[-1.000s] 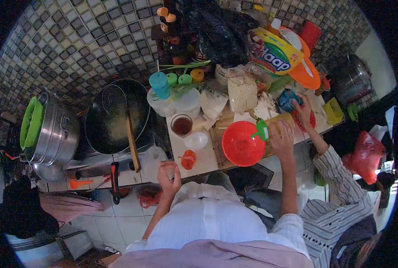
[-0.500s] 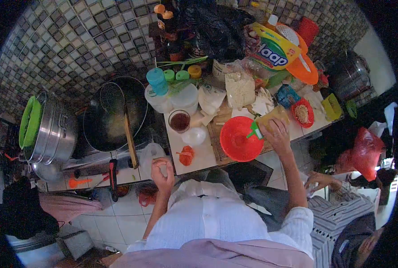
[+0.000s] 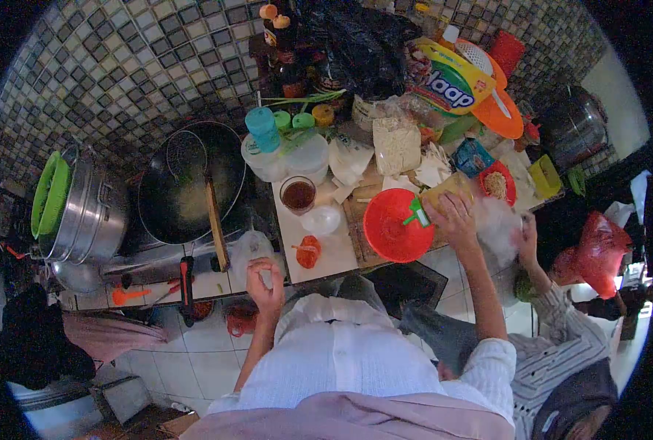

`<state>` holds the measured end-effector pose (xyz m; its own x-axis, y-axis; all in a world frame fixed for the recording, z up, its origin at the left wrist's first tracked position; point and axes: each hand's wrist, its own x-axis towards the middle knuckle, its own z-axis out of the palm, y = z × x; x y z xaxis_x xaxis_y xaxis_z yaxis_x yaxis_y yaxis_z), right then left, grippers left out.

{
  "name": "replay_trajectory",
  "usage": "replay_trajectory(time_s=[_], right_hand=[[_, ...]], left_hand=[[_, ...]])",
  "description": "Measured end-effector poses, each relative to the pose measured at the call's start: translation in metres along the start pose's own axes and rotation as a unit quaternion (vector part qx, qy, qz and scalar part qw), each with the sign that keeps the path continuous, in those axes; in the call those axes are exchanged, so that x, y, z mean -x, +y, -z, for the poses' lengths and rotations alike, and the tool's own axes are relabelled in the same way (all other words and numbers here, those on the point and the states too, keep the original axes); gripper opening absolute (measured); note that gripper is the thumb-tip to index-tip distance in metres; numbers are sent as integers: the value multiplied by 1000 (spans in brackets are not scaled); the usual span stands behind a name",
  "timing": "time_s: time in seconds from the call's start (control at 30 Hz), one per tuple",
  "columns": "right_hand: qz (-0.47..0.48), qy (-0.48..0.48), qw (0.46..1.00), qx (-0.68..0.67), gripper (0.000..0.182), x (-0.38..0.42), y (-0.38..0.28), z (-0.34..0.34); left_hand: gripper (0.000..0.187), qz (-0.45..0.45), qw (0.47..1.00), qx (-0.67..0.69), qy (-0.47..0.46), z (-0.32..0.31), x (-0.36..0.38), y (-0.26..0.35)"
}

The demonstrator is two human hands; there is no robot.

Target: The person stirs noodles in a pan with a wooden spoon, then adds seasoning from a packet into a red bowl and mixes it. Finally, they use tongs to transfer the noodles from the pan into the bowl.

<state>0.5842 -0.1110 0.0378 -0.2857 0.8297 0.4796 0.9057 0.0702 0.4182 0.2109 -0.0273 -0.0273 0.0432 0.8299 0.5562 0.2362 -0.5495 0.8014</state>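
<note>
My right hand [image 3: 455,220] grips a yellowish shaker jar [image 3: 447,192] with a green flip lid. The jar lies tilted on its side, its lid end over the rim of a red bowl [image 3: 389,238]. My left hand [image 3: 265,284] hangs at the counter's front edge, fingers curled to the thumb; whatever they hold, if anything, cannot be made out. Just behind it sits a clear plastic bag [image 3: 250,251]. Close by are an orange packet [image 3: 308,253], a small white bowl [image 3: 320,219] and a glass of dark liquid [image 3: 298,195].
A black wok [image 3: 183,213] with a wooden-handled strainer [image 3: 215,227] stands left, beside a steel steamer pot [image 3: 92,205]. Tubs, bags and bottles crowd the back. At right, another person's hand [image 3: 528,238] holds a hazy plastic bag [image 3: 497,224] near a red dish [image 3: 497,185].
The other person's hand has risen toward the counter with a plastic bag. My view has shifted slightly; my hands keep nearly the same pose, the jar still over the bowl.
</note>
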Motion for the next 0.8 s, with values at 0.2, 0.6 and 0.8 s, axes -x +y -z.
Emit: replay_trajectory(time_s=[0.2, 0.6, 0.8], right_hand=[[-27, -9, 999, -39, 40, 2, -1, -1], [-300, 23, 892, -337, 64, -53, -8, 29], [-306, 56, 734, -604, 65, -130, -30, 27]], left_hand=[[11, 32, 999, 27, 8, 0, 2, 3], [11, 22, 1000, -2, 21, 2, -1, 3], [10, 13, 1000, 10, 16, 5, -4, 1]])
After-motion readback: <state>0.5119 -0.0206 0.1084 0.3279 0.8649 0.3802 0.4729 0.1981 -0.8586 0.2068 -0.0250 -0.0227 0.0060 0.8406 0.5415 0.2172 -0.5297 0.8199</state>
